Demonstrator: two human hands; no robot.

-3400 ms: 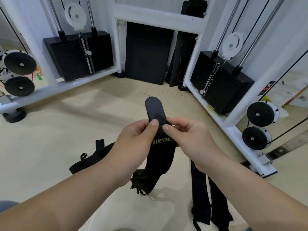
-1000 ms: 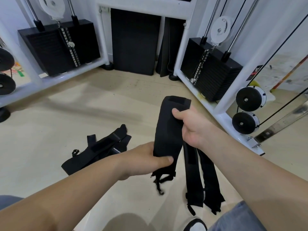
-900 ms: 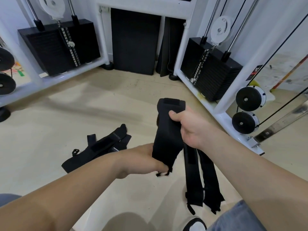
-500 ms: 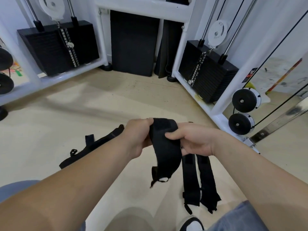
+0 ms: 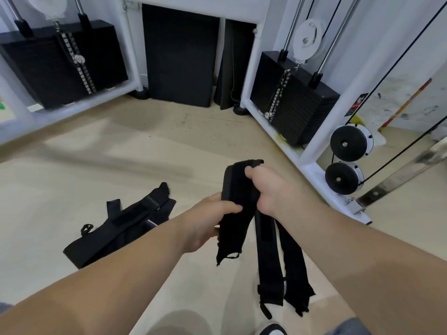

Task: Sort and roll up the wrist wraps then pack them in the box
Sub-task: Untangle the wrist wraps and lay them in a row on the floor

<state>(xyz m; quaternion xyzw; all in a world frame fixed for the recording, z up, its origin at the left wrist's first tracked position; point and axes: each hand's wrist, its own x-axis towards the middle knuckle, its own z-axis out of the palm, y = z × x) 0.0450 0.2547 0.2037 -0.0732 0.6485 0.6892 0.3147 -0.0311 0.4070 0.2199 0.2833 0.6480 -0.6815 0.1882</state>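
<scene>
Flooring of pale beige (image 5: 121, 165) fills most of the view, and a held wrist wrap (image 5: 235, 184) hangs above it near the middle; everything else is placed from that wrap. Beyond it and to both sides runs the white frame of a cable machine (image 5: 312, 160). One black weight stack (image 5: 36, 64) sits far to the wrap's upper left and another (image 5: 297, 110) above it to the right. A black pad (image 5: 179, 54) leans against the wall straight beyond the wrap, between the two stacks. To the left of the wrap, on the floor, lies a loose heap of black wraps (image 5: 121, 226), overlapping one another, with small pale lettering on two of them that is too small to read. Just right of the wrap and below it, two more black strips (image 5: 268, 257) lie flat side by side, roughly parallel, their ends frayed and looped. The held wrap itself is black and hangs slack, its upper end folded over and its lower end dangling free with a thin loop (image 5: 229, 256). The right hand (image 5: 271, 189) grasps the top of the wrap — fingers curled round the folded end. The left hand (image 5: 208, 221) holds the wrap lower down, fingers closed over its middle from the left. Two black pulley wheels (image 5: 350, 142) sit to the wrap's right on the frame, one above the other. A shoe toe (image 5: 273, 330) shows well below the wrap at the bottom edge.
</scene>
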